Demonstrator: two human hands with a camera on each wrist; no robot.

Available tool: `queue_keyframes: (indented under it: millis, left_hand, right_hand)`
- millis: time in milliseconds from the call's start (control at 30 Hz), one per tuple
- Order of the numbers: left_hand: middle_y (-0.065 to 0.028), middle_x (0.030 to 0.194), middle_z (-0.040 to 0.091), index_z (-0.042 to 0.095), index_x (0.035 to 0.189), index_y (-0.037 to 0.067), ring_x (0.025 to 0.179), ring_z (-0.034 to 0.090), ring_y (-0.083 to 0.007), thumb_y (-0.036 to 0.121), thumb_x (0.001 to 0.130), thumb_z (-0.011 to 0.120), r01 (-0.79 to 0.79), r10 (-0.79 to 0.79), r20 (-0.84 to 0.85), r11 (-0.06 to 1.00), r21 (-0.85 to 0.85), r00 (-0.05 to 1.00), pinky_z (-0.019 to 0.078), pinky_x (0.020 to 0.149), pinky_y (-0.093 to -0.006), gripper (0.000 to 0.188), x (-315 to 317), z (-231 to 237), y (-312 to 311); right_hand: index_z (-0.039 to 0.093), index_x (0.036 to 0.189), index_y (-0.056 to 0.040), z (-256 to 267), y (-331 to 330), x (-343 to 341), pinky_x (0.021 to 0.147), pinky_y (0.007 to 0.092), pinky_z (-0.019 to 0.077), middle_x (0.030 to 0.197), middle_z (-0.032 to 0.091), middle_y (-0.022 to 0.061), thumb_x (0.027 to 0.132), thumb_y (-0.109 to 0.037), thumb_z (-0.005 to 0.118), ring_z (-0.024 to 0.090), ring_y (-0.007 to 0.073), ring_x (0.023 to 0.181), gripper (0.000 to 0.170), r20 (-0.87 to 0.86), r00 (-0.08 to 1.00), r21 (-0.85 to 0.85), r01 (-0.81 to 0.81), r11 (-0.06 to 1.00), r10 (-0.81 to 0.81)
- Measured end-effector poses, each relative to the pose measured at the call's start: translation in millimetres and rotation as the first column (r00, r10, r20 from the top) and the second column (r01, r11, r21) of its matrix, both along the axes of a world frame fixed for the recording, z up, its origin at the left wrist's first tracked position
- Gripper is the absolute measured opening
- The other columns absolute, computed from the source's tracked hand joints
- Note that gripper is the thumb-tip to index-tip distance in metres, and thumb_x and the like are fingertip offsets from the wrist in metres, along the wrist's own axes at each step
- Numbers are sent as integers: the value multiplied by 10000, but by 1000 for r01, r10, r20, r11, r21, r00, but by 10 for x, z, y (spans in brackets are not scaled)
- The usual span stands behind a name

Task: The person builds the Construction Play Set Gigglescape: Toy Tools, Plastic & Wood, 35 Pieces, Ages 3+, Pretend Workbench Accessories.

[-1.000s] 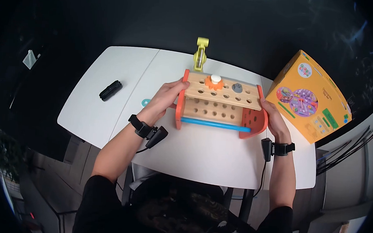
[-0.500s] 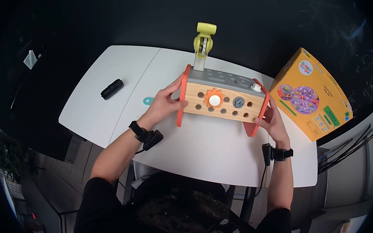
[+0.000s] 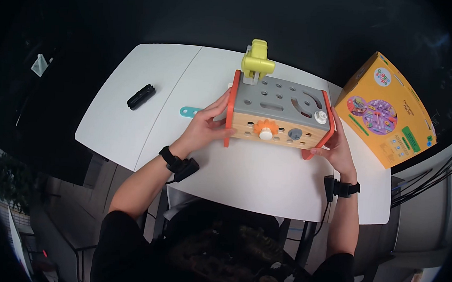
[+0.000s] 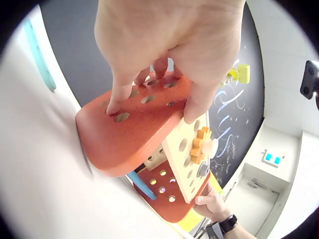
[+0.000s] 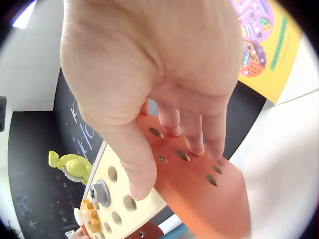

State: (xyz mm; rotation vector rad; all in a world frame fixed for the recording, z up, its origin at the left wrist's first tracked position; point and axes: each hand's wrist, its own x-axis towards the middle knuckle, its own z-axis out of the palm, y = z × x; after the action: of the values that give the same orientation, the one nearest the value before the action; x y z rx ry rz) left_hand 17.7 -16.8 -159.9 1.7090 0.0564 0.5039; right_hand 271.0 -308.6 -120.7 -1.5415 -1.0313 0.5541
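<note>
A toy workbench (image 3: pixel 277 107) with a grey holed top, a pale wooden front and red end panels is held between both hands. My left hand (image 3: pixel 203 131) grips its left red panel (image 4: pixel 132 137), thumb at the front edge and fingers over the outer face. At the other end my right hand (image 3: pixel 340 152) holds the right red panel (image 5: pixel 204 191) in the same way. On the wooden front sit an orange gear (image 3: pixel 264 126) with a white knob and a grey bolt head (image 3: pixel 294 134). A yellow-green piece (image 3: pixel 258 63) rises from the top's back left corner; a white knob (image 3: pixel 320 117) is at its right.
Left of the workbench, a teal holed strip (image 3: pixel 189 111) lies on the white table (image 3: pixel 223 179). A black object (image 3: pixel 141 97) lies farther left. The yellow toy box (image 3: pixel 391 112) stands at the right. Behind the table is a dark board (image 3: pixel 202 15).
The workbench has tipped forward in both hands: its open underside and blue bar showed earlier, and now the grey top faces up. Both hands have kept hold of the end panels.
</note>
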Motion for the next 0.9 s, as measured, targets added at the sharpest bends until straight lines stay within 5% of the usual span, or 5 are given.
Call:
queue_keyframes:
  millis: [333, 400, 500, 733, 900]
  left_hand:
    - [-119, 1555, 471, 559, 1449, 110, 1392, 501, -286, -33, 841, 650, 41, -18, -81, 954, 296, 997, 522, 1064, -420, 631, -153, 352, 443]
    - [-153, 1372, 624, 675, 1299, 81, 1249, 599, -305, -24, 751, 658, 6, 332, -350, 718, 696, 876, 554, 960, -375, 559, -135, 359, 633]
    - [-146, 1180, 696, 717, 1142, 49, 1101, 637, -321, 17, 705, 691, 109, 405, -316, 457, 883, 858, 547, 903, -366, 439, -161, 6, 915]
    - [-125, 996, 707, 718, 1036, 23, 953, 661, -311, 36, 669, 712, 172, 376, -394, 504, 846, 839, 542, 875, -349, 367, -131, 113, 937]
    - [-65, 944, 728, 730, 1001, 51, 871, 671, -209, 44, 675, 725, -88, 284, -244, 797, 597, 927, 527, 882, -329, 326, -188, 751, 898]
  right_hand:
    - [171, 1632, -205, -54, -43, 7, 1175, 466, 404, 1416, 586, 119, 655, 53, 890, 569, 281, 1314, 1240, 77, 997, -26, 26, 999, -24]
    - [173, 1632, -209, -47, -52, 0, 1179, 467, 397, 1400, 600, 119, 659, 49, 890, 573, 282, 1310, 1235, 83, 996, -41, 27, 999, -23]
    - [174, 1631, -217, -27, -54, 1, 1183, 468, 390, 1374, 618, 123, 664, 35, 893, 579, 281, 1303, 1231, 127, 991, -56, 37, 998, -30]
    - [172, 1631, -210, -67, -62, 20, 1184, 472, 386, 1392, 603, 124, 679, 11, 892, 576, 281, 1305, 1213, 130, 991, -47, 19, 999, -12]
    - [169, 1630, -217, -71, -61, 16, 1182, 471, 391, 1393, 601, 124, 689, 27, 879, 577, 286, 1302, 1205, 148, 989, -51, 23, 998, -15]
